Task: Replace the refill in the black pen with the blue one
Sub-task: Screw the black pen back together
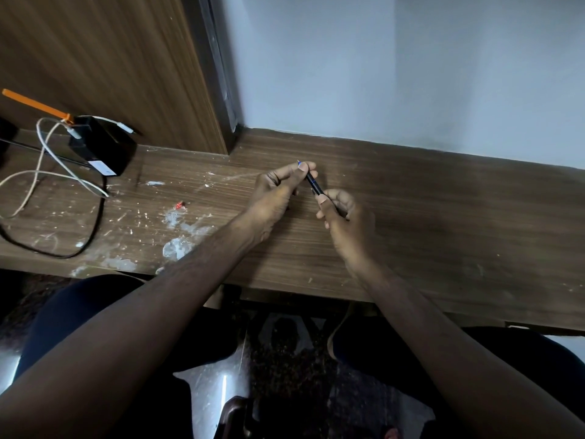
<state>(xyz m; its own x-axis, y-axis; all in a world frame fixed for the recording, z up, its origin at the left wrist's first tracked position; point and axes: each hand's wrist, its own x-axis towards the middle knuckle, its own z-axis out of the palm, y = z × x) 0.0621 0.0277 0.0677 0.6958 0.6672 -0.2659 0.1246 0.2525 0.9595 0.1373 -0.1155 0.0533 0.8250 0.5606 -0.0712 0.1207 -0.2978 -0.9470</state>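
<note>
Two bare forearms reach up from the bottom edge, over dark-clothed knees, to meet above a brown wood-grain tabletop [443, 217]. Between them sits the black pen [314, 183], slim, its long axis slanting from upper left to lower right. The right hand [343, 217] has its grip closed around the pen's lower end. The left hand [278, 188] pinches the upper end, thumb and forefinger pressed together where a thin blue refill tip [298, 162] pokes out. So the refill lies along the pen's own axis, on the left hand's side, and sliding it in or out would seemingly run along that slant; how deep it sits cannot be told. Both hands hover just above the tabletop, near the pale wall. Well apart to the left lie a black box-shaped adapter [104, 147], white cables [47, 166], an orange stick [34, 104] and white paint flecks. No brand or writing is readable on anything.
</note>
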